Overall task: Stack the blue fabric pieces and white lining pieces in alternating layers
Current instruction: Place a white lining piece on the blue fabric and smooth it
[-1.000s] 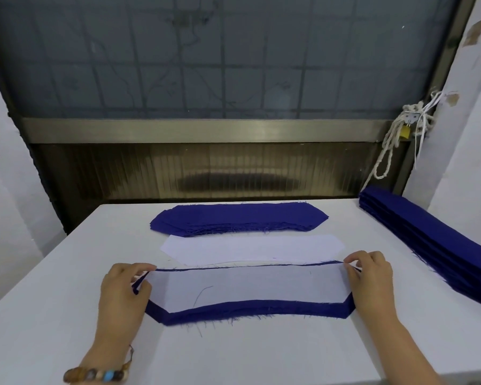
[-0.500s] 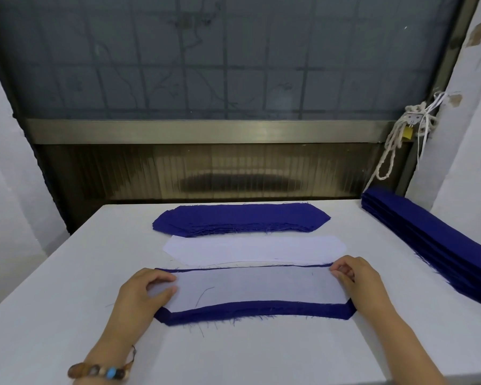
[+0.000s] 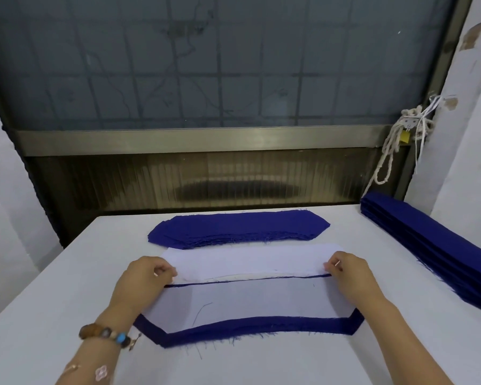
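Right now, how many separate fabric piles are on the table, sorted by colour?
Blue-only piles: 2, the far pile and the right-edge pile
White lining pile: 1
Mixed blue-and-white stack, white on top: 1
Total: 4

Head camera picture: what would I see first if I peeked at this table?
Your eye lands first on the white lining piece lying on a blue fabric piece near the front of the table, with the left hand and right hand pinching its far corners. Behind it sit a white lining pile and a stack of blue pieces, and a long folded blue stack runs along the right edge.
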Demonstrator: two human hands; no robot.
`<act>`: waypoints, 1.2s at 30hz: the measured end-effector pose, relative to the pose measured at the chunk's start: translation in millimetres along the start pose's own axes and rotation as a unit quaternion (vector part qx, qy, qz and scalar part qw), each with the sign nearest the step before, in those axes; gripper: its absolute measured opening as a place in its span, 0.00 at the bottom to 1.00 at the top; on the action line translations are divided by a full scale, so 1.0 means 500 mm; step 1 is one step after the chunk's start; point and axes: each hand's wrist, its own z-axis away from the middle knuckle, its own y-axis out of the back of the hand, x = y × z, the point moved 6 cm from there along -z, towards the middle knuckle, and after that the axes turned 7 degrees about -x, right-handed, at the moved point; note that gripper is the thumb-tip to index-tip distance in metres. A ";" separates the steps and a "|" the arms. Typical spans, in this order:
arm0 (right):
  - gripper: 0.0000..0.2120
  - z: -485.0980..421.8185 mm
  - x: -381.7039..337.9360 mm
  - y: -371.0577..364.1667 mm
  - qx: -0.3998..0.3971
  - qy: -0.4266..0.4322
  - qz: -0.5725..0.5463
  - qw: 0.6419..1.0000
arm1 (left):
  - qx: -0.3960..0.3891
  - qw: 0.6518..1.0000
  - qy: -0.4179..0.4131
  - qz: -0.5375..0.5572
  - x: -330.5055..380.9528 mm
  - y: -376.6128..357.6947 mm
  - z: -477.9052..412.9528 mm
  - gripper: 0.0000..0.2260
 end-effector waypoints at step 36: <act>0.13 -0.113 -0.157 -0.166 -0.056 0.182 -0.023 0.982 | 0.019 0.991 -0.096 -0.092 0.039 -0.118 -0.111 0.13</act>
